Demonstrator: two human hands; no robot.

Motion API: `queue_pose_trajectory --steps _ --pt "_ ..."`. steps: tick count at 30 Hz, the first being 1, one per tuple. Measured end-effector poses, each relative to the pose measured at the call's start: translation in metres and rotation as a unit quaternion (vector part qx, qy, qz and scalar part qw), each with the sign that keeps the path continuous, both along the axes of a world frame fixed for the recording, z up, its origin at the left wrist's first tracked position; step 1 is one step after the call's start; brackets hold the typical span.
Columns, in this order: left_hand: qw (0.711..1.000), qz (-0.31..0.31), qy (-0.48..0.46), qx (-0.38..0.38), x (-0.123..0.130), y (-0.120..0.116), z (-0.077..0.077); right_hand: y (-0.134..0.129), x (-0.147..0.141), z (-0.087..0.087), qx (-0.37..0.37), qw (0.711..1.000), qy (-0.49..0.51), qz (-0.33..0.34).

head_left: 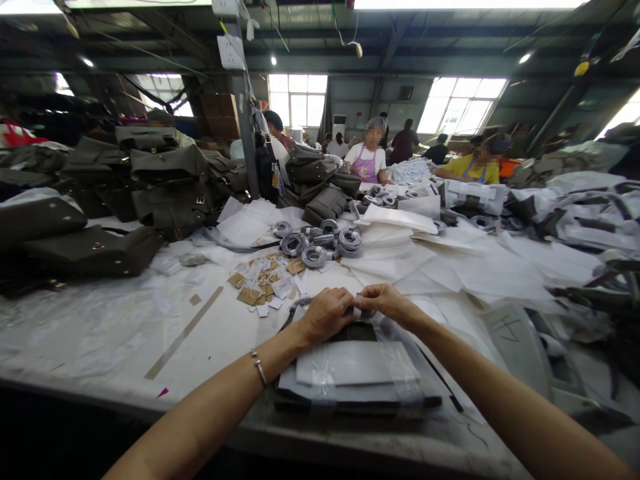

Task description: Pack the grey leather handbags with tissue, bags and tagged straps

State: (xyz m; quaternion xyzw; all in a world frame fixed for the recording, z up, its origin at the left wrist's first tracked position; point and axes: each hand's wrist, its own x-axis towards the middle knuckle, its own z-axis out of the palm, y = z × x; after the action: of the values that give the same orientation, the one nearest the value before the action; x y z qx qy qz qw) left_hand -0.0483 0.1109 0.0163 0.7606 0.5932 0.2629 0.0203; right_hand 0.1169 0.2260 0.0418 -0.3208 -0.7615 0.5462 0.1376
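Note:
A dark bag [360,403] lies flat at the table's near edge, covered by a white foam sheet [350,363] held with clear tape. Its handle [300,304], wrapped in grey-white film, rises at the far side. My left hand [327,313] is closed over this handle, fingers bent and partly hidden. Close beside it, my right hand [387,303] pinches at a pale band [357,312] around the handle. The fingertips of both hands almost meet there.
Beyond my hands lie brown and white tags [260,287] with strings and several coiled wrapped straps [315,256]. White sheets [400,257] spread to the right. Dark bags [170,173] pile up at left beside a metal post [246,120]. A person in a purple apron [367,163] sits across.

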Motion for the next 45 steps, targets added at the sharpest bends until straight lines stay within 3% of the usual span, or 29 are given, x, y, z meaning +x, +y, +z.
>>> queue_pose_trajectory --steps 3,8,10,13,15,18,24,29,34,39,41,45 --pt "0.999 0.027 0.002 0.018 0.001 0.001 0.005 -0.005 -0.006 0.013 0.119 0.993 0.015 -0.006" --pt "0.996 0.06 -0.048 0.033 -0.005 0.004 0.022 -0.013 -0.016 0.034 0.322 0.946 0.017 -0.021" --pt "0.987 0.054 -0.153 -0.009 -0.011 0.007 0.031 -0.014 -0.019 0.036 0.374 0.927 0.025 -0.024" --pt "0.947 -0.029 -0.292 -0.129 -0.023 0.013 0.041 -0.014 -0.02 0.038 0.435 0.899 0.046 -0.014" --pt "0.929 -0.091 -0.309 -0.184 -0.029 0.018 0.044 -0.014 -0.019 0.042 0.439 0.897 0.047 0.006" --pt "0.917 -0.118 -0.317 -0.211 -0.033 0.024 0.043 -0.012 -0.017 0.052 0.399 0.916 0.01 0.042" --pt "0.906 -0.101 -0.355 -0.21 -0.024 0.019 0.038 -0.001 -0.017 0.071 0.325 0.93 -0.096 0.145" --pt "0.895 -0.07 -0.389 -0.206 -0.02 0.019 0.038 -0.005 -0.026 0.079 0.392 0.901 -0.138 0.124" --pt "0.866 -0.053 -0.441 -0.228 -0.026 0.028 0.034 -0.02 -0.036 0.075 0.545 0.81 -0.177 0.126" --pt "0.841 -0.013 -0.495 -0.219 -0.03 0.035 0.031 -0.023 -0.029 0.059 0.661 0.731 -0.11 0.132" --pt "0.832 -0.007 -0.509 -0.221 -0.029 0.035 0.029 -0.023 -0.023 0.05 0.683 0.718 -0.076 0.107" --pt "0.814 -0.018 -0.53 -0.238 -0.026 0.032 0.027 -0.031 -0.011 0.032 0.677 0.734 -0.006 0.057"
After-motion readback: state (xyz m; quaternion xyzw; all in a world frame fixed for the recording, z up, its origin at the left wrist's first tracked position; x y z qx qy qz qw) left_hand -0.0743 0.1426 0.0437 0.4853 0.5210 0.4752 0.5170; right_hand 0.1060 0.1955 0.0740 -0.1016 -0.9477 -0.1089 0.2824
